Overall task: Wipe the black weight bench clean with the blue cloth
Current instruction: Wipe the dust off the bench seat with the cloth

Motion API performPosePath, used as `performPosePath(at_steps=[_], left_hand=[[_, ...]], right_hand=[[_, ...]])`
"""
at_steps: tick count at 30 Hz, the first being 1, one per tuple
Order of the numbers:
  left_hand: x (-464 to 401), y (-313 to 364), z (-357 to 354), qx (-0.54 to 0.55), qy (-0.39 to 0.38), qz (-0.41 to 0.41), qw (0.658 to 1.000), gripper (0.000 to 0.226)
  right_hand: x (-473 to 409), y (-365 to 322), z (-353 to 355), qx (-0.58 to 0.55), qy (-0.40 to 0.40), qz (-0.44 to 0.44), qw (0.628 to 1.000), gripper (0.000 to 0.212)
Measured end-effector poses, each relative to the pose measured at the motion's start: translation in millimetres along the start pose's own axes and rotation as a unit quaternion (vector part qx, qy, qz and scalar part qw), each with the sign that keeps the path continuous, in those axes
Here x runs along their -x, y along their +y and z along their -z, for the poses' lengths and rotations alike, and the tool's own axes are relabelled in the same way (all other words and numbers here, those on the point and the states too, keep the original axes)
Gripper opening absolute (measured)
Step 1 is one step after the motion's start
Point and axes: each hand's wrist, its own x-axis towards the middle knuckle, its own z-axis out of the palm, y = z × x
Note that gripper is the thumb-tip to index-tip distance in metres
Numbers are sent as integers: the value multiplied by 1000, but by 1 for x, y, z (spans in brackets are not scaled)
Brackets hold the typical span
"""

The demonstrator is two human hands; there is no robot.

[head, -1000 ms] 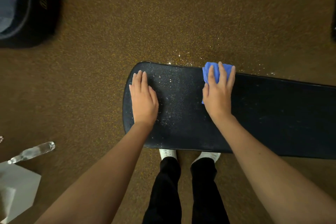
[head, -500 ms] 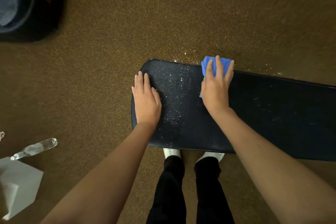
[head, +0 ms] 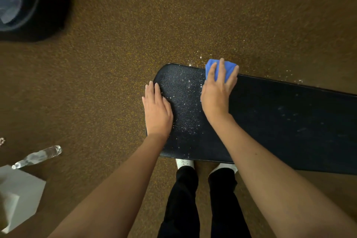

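Note:
The black weight bench (head: 280,121) runs from the centre of the view to the right edge, its rounded left end speckled with shiny droplets. My right hand (head: 217,92) presses the folded blue cloth (head: 229,69) flat against the bench's far edge, fingers spread over it. My left hand (head: 157,111) lies flat and palm down on the bench's left end, partly over its rim, holding nothing. Most of the cloth is hidden under my right hand.
Brown speckled floor (head: 135,25) surrounds the bench, wet beyond its far edge. A clear plastic bottle (head: 36,156) lies on the floor at the left by a white box (head: 17,195). A dark container (head: 29,2) fills the top-left corner. My legs and white shoes (head: 184,163) stand under the bench's near edge.
My right hand with the cloth has slid left along the bench's far edge toward the rounded end. My left hand has shifted to the bench's very left rim.

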Motion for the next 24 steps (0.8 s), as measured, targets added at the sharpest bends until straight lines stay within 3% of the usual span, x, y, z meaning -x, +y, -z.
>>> performPosePath(at_steps=[7, 12, 14, 21, 24], left_hand=[[3, -5, 1, 11, -1, 5, 1000, 51], [4, -4, 0, 14, -9, 11, 1000, 47], [4, -3, -1, 18, -7, 12, 1000, 47], [4, -6, 2, 12, -15, -4, 1000, 50], [4, -7, 4, 8, -20, -6, 1000, 47]], right_hand=[[5, 8, 0, -1, -26, 150, 988, 67], [5, 17, 5, -15, -3, -2, 1000, 57], [1, 0, 1, -21, -4, -23, 999, 54], [-19, -51, -7, -3, -108, 99, 989, 60], [-16, -30, 1, -4, -98, 142, 985, 70]])
